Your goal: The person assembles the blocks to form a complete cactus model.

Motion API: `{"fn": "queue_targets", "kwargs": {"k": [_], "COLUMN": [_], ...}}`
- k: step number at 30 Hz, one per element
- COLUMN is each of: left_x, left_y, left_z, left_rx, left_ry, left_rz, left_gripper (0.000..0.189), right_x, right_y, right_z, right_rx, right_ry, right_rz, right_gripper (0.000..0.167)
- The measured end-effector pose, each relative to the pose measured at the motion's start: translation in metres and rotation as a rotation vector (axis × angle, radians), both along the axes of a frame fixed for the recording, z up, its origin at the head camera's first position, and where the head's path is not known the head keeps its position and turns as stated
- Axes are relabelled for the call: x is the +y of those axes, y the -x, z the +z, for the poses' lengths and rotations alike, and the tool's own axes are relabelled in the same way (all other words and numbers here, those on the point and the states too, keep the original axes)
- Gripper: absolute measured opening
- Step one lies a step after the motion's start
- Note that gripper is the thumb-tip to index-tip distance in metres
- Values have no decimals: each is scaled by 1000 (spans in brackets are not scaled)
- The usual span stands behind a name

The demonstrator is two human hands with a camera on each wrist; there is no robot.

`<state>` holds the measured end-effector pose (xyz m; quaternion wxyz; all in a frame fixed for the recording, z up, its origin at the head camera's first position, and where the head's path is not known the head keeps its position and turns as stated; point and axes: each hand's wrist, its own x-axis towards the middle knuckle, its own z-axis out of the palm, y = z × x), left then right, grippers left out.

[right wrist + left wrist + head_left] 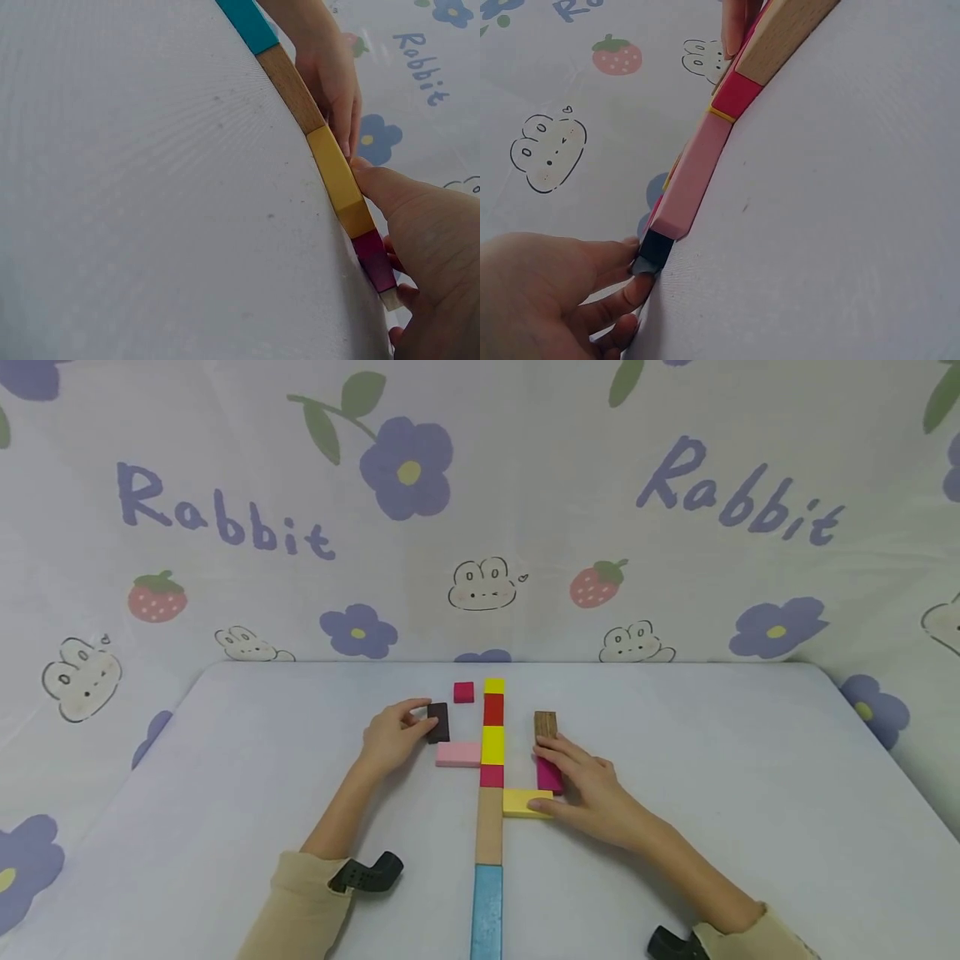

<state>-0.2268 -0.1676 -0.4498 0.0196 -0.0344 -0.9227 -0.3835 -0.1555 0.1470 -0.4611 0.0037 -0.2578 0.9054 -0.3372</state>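
Observation:
In the head view my left hand [392, 735] pinches a small black block [438, 723] between thumb and fingers. The block stands just beyond a pink block [458, 754], which juts left from a long row of blocks. My right hand [596, 785] rests its fingers where a brown wood-grain block [545, 723] meets a magenta block [549, 776]. Its thumb touches the pale yellow block [527, 803] that juts right from the row. In the right wrist view, fingertips show behind the magenta block [374, 259].
The central row runs away from me: blue block [487, 910], tan block [490, 825], then red and yellow blocks up to the far end [494, 686]. Beside that end lies a small red block [463, 692]. A patterned cloth [525, 510] hangs behind the white table [750, 760].

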Motion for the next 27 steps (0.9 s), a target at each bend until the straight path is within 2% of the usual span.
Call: {"fn": "queue_targets", "kwargs": {"k": [12,27], "left_x": [-2,-2], "left_y": [-4,-6], "left_z": [-1,0], "left_rx": [-6,-25], "left_ry": [8,2], "left_rz": [-38,-41], "left_gripper": [44,44], "right_x": [-1,-2], "right_y": [-1,-2], "right_z": [1,4], "right_rx": [0,2], "right_ry": [-1,-12], "right_rz": [-2,-7], "right_gripper": [72,71]}}
